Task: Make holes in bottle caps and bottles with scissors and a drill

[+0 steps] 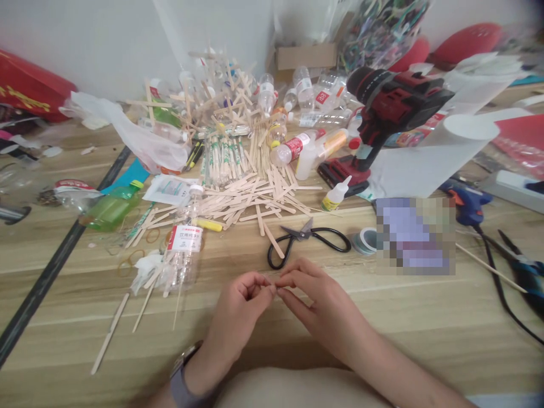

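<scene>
My left hand (244, 309) and my right hand (317, 297) meet fingertip to fingertip over the near middle of the wooden table. Both are closed in a pinch, and whatever lies between the fingertips is too small to make out. Just beyond them rest black-handled scissors (306, 237), blades slightly apart. Right of the scissors lies a roll of tape or thread (365, 240). A clear plastic bottle (186, 239) with a red-and-white label lies to the left, near a yellow utility knife or marker (210, 225). Loose craft sticks (250, 198) are heaped behind the scissors.
A red and black cordless drill (385, 113) stands at the back right, with a small glue bottle (337, 195) before it. A blue glue gun (465, 198) and pliers (525, 263) lie far right. A green bottle (114, 207) sits left, beside a dark strip (51, 277) across the table.
</scene>
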`<state>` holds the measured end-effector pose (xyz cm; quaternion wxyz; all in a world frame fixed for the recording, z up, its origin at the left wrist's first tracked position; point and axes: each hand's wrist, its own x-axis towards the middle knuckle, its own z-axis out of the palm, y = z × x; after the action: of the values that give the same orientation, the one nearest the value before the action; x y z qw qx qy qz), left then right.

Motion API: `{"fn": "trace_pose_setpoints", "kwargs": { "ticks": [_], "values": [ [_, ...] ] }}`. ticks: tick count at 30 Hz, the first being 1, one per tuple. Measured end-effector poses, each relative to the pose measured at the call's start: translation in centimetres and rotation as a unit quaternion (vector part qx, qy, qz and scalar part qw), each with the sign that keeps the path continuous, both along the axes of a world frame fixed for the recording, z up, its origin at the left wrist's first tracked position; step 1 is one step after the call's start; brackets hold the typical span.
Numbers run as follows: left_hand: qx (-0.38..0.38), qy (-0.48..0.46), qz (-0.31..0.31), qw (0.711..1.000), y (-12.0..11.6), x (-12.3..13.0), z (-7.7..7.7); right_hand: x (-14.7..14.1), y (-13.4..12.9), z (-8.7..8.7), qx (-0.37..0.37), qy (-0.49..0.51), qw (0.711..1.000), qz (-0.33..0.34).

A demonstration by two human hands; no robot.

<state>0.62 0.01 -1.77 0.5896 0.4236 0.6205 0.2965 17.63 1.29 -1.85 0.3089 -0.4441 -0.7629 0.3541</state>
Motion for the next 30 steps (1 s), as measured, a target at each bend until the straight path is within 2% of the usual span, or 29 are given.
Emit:
{"fn": "trace_pose_setpoints", "kwargs": {
  "ticks": [5,11,14,16,18,20,22,26,30],
  "values": [
    [0.016,0.061,-0.052,0.997,-0.3,0.0,0.7,-0.1,0.3,-0.3,0.012,0.003,1.000,-0.010],
    [0.039,0.135,-0.117,0.983,0.1,-0.3,1.3,-0.2,0.0,-0.2,0.115,-0.054,0.992,-0.007],
    [0.022,0.100,-0.186,0.977,0.9,-0.9,1.7,0.2,-0.1,0.0,0.222,-0.075,0.970,0.071],
    [0.015,0.097,-0.220,0.970,1.5,-1.3,2.1,0.5,-0.1,-0.1,0.260,-0.085,0.953,0.131],
    [0.018,0.116,-0.231,0.966,1.7,-1.4,2.4,0.6,0.0,-0.4,0.253,-0.070,0.953,0.150],
    [0.036,0.140,-0.220,0.965,1.6,-1.2,2.4,0.4,0.0,-0.8,0.241,-0.040,0.962,0.120],
    [0.086,0.185,-0.200,0.958,1.1,-0.8,2.2,0.2,-0.1,-1.2,0.223,-0.008,0.972,0.070],
    [0.238,0.306,-0.172,0.906,-0.3,0.0,1.3,-0.2,-0.2,-1.3,0.143,0.048,0.989,-0.001],
    [0.314,0.330,-0.164,0.875,-1.3,0.3,0.6,-0.2,-0.2,-0.9,0.089,0.068,0.994,0.003]
  ]
}}
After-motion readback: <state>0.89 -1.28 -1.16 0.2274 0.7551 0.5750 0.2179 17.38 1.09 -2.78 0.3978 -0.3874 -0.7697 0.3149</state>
